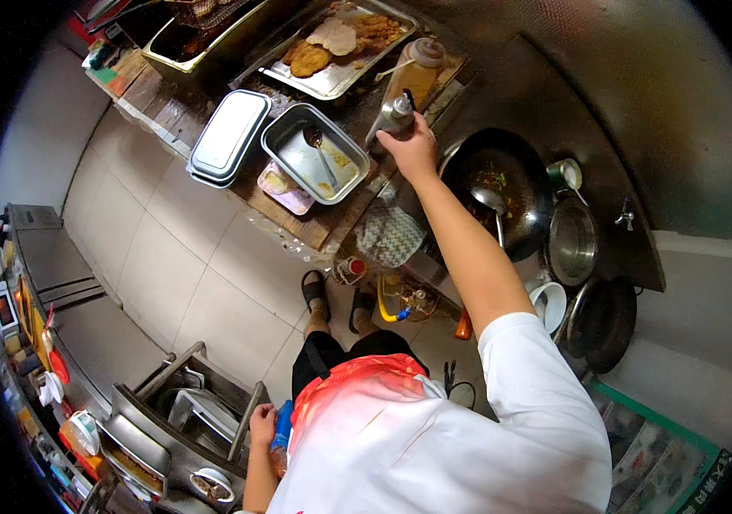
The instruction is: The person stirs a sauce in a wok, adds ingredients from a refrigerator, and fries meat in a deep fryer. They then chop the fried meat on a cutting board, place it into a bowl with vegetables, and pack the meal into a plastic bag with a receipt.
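Observation:
My right hand (409, 146) is closed round a grey bottle with a pump or spout top (395, 113), beside a large clear squeeze bottle (414, 70) of brownish sauce. To its left, a rectangular metal tray (289, 151) holds a spoon (327, 168) and some sauce residue. Right of my forearm lies a black wok (526, 173) with a metal ladle (489, 199) and bits of food in it. Low in the picture, my left hand (263, 424) hangs near a metal rack rail, its fingers curled; whether it holds anything does not show.
Fried breaded cutlets (309, 59) lie on a sheet tray (330, 87) at the top, beside a fryer (193, 61). A lidded container (229, 138) stands left of the spoon tray. Behind my left hand is a metal rack (179, 424); a yellow hose (384, 299) runs under the counter.

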The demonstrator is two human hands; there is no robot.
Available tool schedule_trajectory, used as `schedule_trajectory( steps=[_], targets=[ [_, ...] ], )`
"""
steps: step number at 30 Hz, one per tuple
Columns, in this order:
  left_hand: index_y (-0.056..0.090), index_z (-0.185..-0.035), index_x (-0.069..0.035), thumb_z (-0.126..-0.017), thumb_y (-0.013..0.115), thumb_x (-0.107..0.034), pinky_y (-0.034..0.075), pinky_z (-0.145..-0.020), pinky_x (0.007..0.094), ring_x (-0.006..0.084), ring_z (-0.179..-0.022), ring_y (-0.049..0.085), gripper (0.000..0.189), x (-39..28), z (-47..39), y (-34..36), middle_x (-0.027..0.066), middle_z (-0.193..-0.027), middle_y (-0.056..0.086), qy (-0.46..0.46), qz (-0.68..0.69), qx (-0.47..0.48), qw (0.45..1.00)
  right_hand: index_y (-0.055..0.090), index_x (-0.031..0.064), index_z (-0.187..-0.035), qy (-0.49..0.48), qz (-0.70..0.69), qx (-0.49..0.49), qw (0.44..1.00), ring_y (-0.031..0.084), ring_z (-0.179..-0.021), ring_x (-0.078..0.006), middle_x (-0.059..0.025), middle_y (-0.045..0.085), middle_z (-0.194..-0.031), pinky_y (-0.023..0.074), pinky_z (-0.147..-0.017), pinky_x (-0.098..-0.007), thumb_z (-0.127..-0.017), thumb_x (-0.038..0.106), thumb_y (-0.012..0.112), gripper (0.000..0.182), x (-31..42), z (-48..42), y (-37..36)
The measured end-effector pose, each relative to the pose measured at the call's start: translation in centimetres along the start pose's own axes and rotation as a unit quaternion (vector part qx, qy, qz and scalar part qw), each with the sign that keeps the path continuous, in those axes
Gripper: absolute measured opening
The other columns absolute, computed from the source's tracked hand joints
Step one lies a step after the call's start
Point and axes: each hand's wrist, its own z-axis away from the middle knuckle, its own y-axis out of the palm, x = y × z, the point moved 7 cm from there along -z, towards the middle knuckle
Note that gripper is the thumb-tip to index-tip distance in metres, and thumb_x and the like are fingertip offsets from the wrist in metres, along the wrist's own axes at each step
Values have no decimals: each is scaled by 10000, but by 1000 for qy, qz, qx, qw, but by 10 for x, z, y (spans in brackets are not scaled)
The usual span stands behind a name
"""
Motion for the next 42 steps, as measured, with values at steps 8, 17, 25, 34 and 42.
schedule_trajectory(
  steps=[8, 17, 25, 34, 42],
  targets=[
    [622, -1023, 32, -886, 611, -59, 490, -632, 271, 135, -681, 600, 164, 42, 19, 22, 51, -822, 649, -22, 18, -3, 1000, 485, 12, -1336, 28, 35, 94, 995, 560, -1127, -364, -199, 586, -1206, 465, -957, -443, -728, 411, 819, 800, 3, 11, 4],
    [670, -1029, 8, -855, 657, -171, 523, -717, 315, 196, -770, 660, 250, 9, 48, 11, 130, -868, 697, 46, -86, -95, 991, 605, 18, -1087, 95, 301, 294, 902, 616, -969, -361, -169, 623, -1091, 500, -799, -479, -855, 297, 687, 372, -41, 183, -17],
    [679, -1109, -46, -834, 651, -285, 522, -852, 366, 291, -964, 674, 365, 1, 0, -59, 176, -1015, 700, 19, -107, -87, 990, 664, 50, -985, -4, 421, 289, 859, 614, -918, -408, -188, 663, -973, 479, -761, -498, -921, 175, 487, 225, -26, 189, -3],
    [649, -1115, -17, -851, 632, -253, 535, -825, 383, 296, -917, 681, 354, -18, -107, -212, 175, -979, 701, 134, 15, -99, 986, 669, 20, -844, 86, 485, 461, 738, 653, -783, -349, -167, 662, -790, 536, -730, -417, -854, 220, 666, 200, 52, 291, 84],
    [620, -1169, -23, -900, 626, -250, 529, -850, 372, 262, -970, 677, 352, -73, -129, -415, 158, -1060, 694, 177, 141, -202, 953, 703, 23, -789, -12, 309, 556, 771, 692, -710, -298, -134, 690, -697, 527, -672, -386, -811, 286, 709, 264, 260, 324, 351]
  ],
)
